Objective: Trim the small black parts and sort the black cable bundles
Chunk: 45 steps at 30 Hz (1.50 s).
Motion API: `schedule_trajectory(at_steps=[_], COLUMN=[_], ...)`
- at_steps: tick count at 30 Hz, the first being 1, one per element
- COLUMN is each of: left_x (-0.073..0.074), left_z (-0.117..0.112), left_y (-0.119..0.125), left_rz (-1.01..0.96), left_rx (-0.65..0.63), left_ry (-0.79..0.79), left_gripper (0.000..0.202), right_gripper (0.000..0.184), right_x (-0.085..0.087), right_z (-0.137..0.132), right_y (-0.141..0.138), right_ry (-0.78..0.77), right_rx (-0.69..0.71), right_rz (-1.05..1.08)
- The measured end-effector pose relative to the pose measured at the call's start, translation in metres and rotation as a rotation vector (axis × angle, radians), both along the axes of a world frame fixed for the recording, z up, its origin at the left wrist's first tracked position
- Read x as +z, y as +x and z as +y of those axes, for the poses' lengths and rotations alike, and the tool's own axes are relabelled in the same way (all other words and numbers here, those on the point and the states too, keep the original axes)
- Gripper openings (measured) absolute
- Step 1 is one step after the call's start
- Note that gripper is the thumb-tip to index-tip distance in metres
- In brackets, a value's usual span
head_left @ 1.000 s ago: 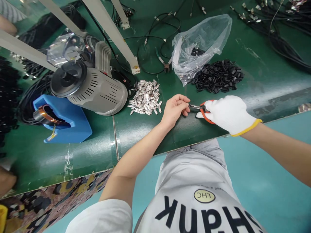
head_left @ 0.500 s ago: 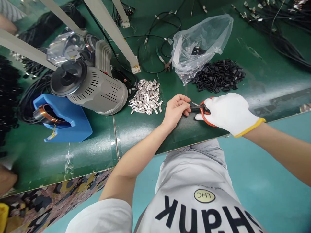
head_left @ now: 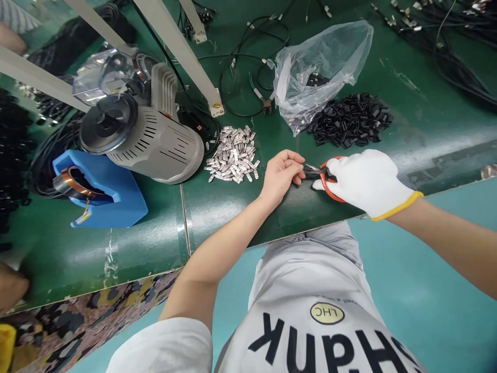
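Observation:
My right hand [head_left: 367,181], in a white glove with a yellow cuff, grips orange-handled scissors [head_left: 325,178] just above the green table's near edge. The scissor blades point left and meet the fingertips of my bare left hand [head_left: 280,175]. That hand is curled in a pinch on a small piece that I cannot make out. A pile of small silver metal parts [head_left: 234,154] lies just left of my left hand. A heap of small black parts [head_left: 351,118] lies behind my right hand.
A clear plastic bag [head_left: 318,67] sits behind the black heap. A grey round machine [head_left: 147,137] and a blue tape holder [head_left: 104,191] stand at the left. Small pliers [head_left: 262,101] and black cables [head_left: 248,57] lie at the back. The green table [head_left: 217,207] ends near my body.
Both hands stay together at the same spot; the gloved hand and scissors have shifted very slightly. Nothing was picked up or let go.

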<state>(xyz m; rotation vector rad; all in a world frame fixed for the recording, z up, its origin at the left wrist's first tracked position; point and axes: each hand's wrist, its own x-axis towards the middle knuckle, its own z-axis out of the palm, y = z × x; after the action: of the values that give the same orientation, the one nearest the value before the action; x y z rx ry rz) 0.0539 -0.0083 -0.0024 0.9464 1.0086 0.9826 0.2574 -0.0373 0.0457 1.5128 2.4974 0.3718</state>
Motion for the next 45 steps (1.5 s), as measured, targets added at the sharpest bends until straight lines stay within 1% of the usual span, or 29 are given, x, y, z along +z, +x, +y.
schedule_trajectory(at_steps=[7, 14, 24, 30, 38, 45], left_x=[-0.001, 0.0, 0.002, 0.004, 0.003, 0.001], left_z=[0.001, 0.0, 0.0, -0.001, -0.001, -0.002], left_y=[0.0, 0.0, 0.001, 0.001, 0.002, 0.003], left_rz=[-0.007, -0.002, -0.018, -0.012, -0.003, 0.031], left_rx=[-0.014, -0.024, 0.008, 0.018, 0.038, 0.012], left_ry=[0.001, 0.005, -0.004, -0.011, -0.001, 0.031], left_gripper=[0.012, 0.012, 0.013, 0.012, 0.012, 0.012], right_gripper=[0.064, 0.064, 0.057, 0.057, 0.057, 0.053], right_x=[0.002, -0.004, -0.006, -0.007, -0.001, 0.003], right_z=[0.0, 0.0, -0.004, -0.003, -0.005, -0.005], right_y=[-0.003, 0.001, -0.001, 0.0, 0.0, 0.003], right_ry=[-0.058, -0.013, 0.078, 0.04, 0.02, -0.054], right_rx=[-0.037, -0.011, 0.01, -0.011, -0.018, -0.031], right_rz=[-0.012, -0.01, 0.009, 0.005, -0.008, -0.023])
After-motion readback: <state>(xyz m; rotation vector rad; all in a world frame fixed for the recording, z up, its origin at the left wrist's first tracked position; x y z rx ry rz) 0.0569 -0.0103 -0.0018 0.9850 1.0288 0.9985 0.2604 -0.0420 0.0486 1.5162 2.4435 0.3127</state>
